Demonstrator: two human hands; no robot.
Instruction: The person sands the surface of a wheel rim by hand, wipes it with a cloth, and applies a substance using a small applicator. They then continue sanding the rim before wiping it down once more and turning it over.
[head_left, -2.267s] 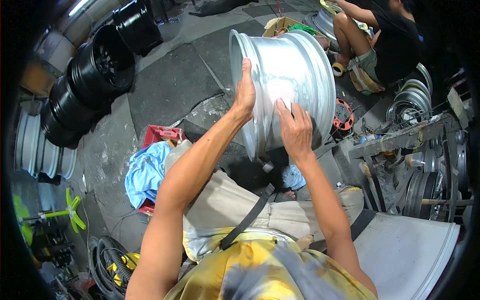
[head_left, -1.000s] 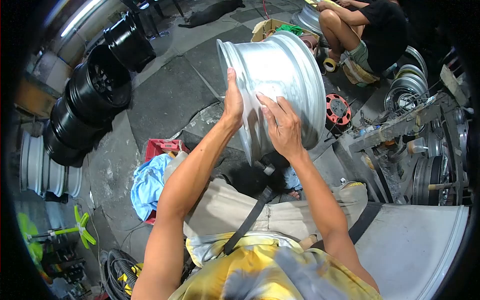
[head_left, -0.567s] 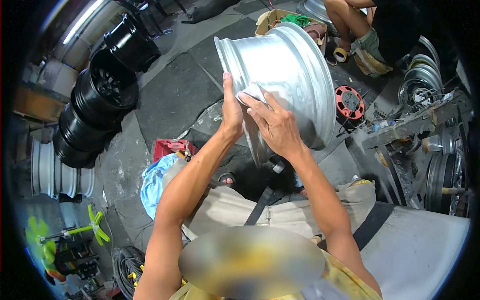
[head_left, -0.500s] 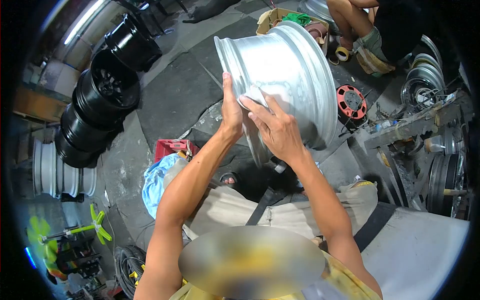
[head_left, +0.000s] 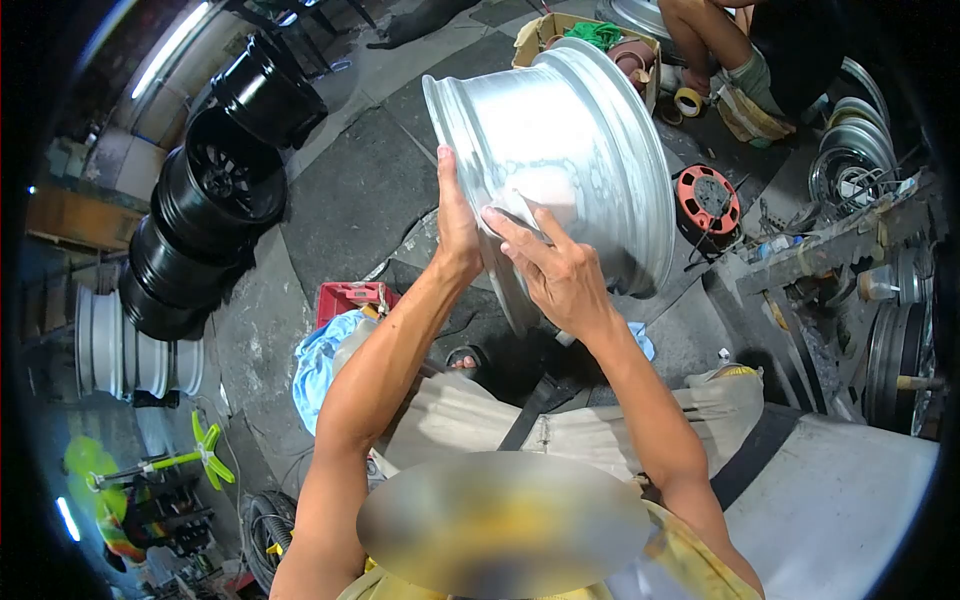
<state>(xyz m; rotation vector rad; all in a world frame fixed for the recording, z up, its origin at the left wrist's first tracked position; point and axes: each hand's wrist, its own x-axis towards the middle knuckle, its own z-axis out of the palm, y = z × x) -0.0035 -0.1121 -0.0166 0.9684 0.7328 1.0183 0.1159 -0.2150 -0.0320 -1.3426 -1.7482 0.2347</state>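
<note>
A large silver wheel rim [head_left: 590,130] lies on its side in front of me, its barrel facing up. My left hand [head_left: 459,220] grips the rim's left edge, thumb pointing up along the lip. Against the barrel near that same edge, my right hand [head_left: 555,270] presses a small pale pad [head_left: 517,208] under its fingers. The pad is mostly covered by those fingers, so its material cannot be made out. Below the rim, part of a sandalled foot [head_left: 463,361] shows.
Black rims [head_left: 165,270] are stacked at the left, silver ones [head_left: 125,345] beside them. A red crate [head_left: 335,298] and blue cloth [head_left: 318,365] lie left of my knees. A seated person [head_left: 765,60], a red reel [head_left: 708,200] and a cardboard box [head_left: 530,42] are beyond.
My right hand and the pad have shifted very slightly along the barrel. The view has turned a little, and more of a blue cloth shows beside my right forearm.
</note>
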